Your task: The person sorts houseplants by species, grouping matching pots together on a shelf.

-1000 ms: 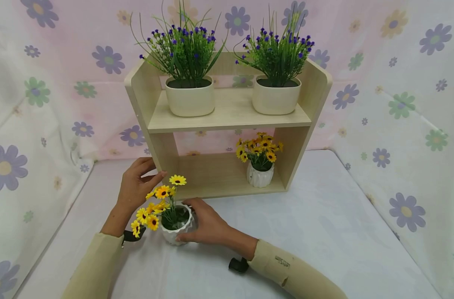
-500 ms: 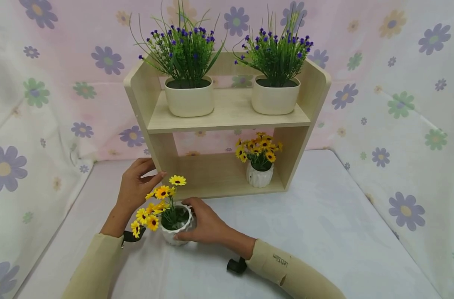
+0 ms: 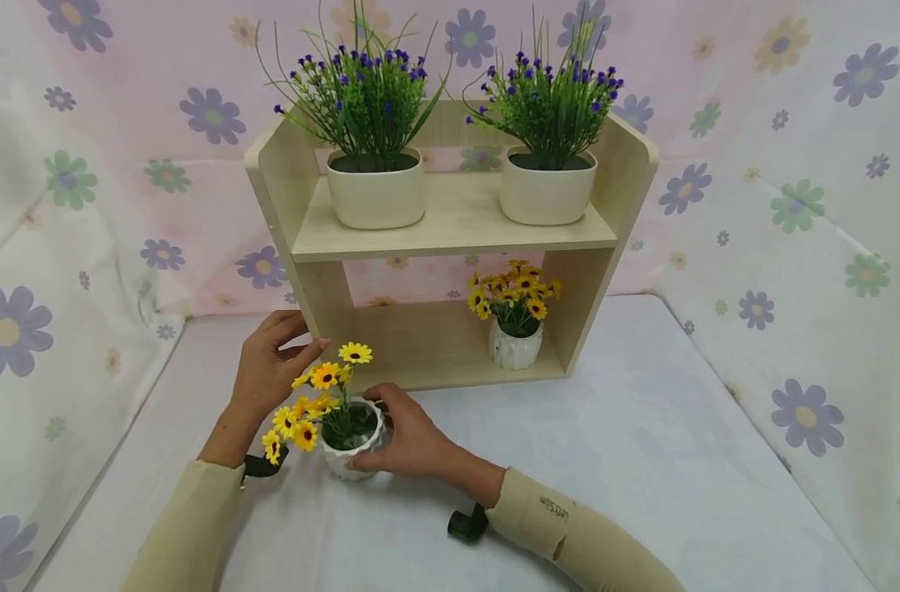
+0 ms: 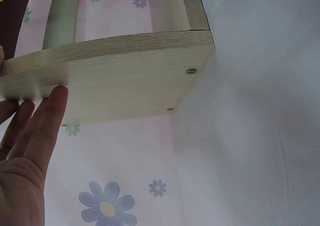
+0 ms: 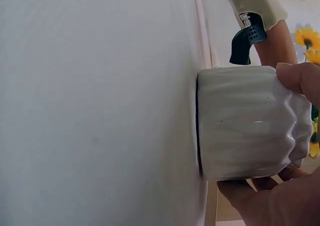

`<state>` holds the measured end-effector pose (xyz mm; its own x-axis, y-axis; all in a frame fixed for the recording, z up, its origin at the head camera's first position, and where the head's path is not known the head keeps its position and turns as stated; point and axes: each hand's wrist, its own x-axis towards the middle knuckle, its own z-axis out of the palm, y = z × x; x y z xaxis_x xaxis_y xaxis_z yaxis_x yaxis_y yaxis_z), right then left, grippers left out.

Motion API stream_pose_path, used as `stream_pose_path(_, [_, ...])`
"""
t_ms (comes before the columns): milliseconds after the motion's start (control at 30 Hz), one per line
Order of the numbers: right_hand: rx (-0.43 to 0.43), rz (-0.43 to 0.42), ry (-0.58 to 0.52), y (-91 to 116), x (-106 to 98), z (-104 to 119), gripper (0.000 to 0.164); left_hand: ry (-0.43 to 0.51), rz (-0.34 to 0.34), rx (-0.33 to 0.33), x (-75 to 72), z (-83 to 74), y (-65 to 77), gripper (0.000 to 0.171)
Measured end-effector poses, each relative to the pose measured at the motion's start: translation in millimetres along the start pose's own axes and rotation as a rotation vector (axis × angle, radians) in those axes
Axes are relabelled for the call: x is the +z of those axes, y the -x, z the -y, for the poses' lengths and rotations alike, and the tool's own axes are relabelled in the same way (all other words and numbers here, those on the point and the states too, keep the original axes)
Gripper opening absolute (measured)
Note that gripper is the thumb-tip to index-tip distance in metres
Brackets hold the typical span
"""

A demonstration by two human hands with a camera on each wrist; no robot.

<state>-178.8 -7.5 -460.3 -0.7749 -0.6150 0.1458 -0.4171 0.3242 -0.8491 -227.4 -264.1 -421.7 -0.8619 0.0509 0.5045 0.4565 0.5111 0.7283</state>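
A white ribbed flower pot with yellow artificial daisies is at the shelf's front left, outside it. My right hand grips this pot from the right, thumb on the near side and fingers round the far side. In the right wrist view the pot's base is at the tablecloth with a thin dark line between; I cannot tell whether it touches. My left hand holds the front edge of the wooden shelf's left side panel, with its thumb at the edge and fingertips against the outer face.
Another white pot of yellow flowers stands on the lower shelf board, at the right. On the upper board are two cream planters, left and right, with purple-flowered plants. Flower-patterned cloth surrounds the white-covered table.
Over the last half second the flower pot and my right hand have shifted very slightly toward the shelf. My left hand stays at the side panel.
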Motion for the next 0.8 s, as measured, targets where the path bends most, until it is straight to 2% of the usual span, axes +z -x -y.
stream_pose_path(333, [-0.008,-0.047,-0.021,-5.7,-9.8,-2.8,0.08,-0.021,0.0,-0.015,-0.1,1.5,-0.9,0.045])
stream_pose_path(500, [-0.016,-0.085,-0.06,-11.1,-19.2,-8.3,0.079,-0.04,-0.005,0.003,-0.1,0.6,-1.2,0.046])
stream_pose_path(800, [-0.02,-0.158,-0.066,-19.3,-35.9,-16.4,0.08,-0.03,-0.005,-0.015,0.3,-0.4,-0.9,0.044])
